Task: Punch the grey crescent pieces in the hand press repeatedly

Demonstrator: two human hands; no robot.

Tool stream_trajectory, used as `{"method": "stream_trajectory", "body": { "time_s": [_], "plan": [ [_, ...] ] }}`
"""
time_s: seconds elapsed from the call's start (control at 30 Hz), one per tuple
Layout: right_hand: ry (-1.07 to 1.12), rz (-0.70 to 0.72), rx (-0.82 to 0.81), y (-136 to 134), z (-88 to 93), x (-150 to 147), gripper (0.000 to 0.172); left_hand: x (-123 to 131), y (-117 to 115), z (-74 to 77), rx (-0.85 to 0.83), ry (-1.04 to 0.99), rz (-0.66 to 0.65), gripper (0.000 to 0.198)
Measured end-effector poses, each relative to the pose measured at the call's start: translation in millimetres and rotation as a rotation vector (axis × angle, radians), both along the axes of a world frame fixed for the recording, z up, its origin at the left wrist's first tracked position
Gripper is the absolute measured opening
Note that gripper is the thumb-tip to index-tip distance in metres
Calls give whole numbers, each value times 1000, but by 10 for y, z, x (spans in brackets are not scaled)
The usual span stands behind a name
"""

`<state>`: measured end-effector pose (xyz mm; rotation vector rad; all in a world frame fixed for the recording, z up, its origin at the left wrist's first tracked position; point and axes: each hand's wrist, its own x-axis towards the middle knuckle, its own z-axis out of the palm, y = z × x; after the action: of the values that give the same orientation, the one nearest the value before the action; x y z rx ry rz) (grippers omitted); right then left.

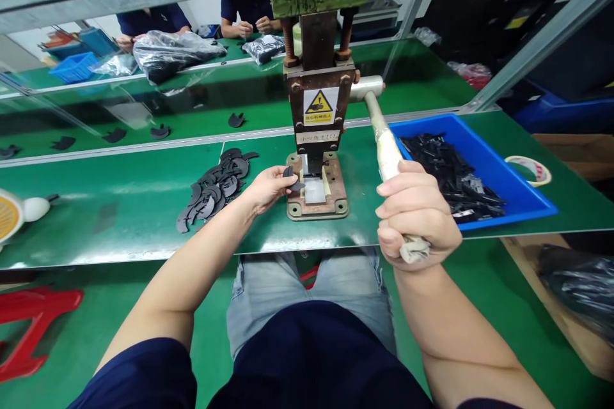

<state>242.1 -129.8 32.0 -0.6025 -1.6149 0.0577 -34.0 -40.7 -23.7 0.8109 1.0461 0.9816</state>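
My right hand is wrapped round the pale, tape-covered lever handle of a hand press. At the press's base, my left hand pinches a small black curved plastic part between thumb and fingers. That part is just left of the white block under the ram; whether it touches the block I cannot tell. To the left of my left hand lies a pile of similar black curved parts.
A blue bin of black pieces and a tape roll are on the right. Single curved parts lie along the green strip behind. A round orange-and-white object stands far left. Two people sit across, near bagged items.
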Motion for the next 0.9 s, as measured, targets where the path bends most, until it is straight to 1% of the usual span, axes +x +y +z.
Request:
{"method": "stream_trajectory", "body": {
  "time_s": [0.17,0.27,0.33,0.43,0.5,0.57,0.63,0.7,0.8,0.9],
  "plan": [
    [14,38,13,14,7,-11,20,46,109,-15,22,165,30,42],
    [25,77,76,45,13,-20,21,41,115,6,34,308,-18,42],
    [32,105,105,61,15,-21,20,31,104,36,18,315,-77,39],
    [29,125,99,69,15,-20,18,27,94,95,-36,231,-150,30],
    [30,128,98,71,12,-21,18,44,102,132,-60,218,-179,26],
    [35,128,109,71,8,-24,18,77,127,155,-57,266,-212,26],
    [38,131,116,71,6,-28,18,116,168,158,-30,335,-246,29],
    [38,130,110,69,9,-30,19,153,216,144,2,397,-260,32],
    [29,123,105,64,19,-31,21,191,285,121,28,474,-270,33],
    [33,129,117,61,23,-37,21,224,330,142,32,559,-298,31]
  ]
}}
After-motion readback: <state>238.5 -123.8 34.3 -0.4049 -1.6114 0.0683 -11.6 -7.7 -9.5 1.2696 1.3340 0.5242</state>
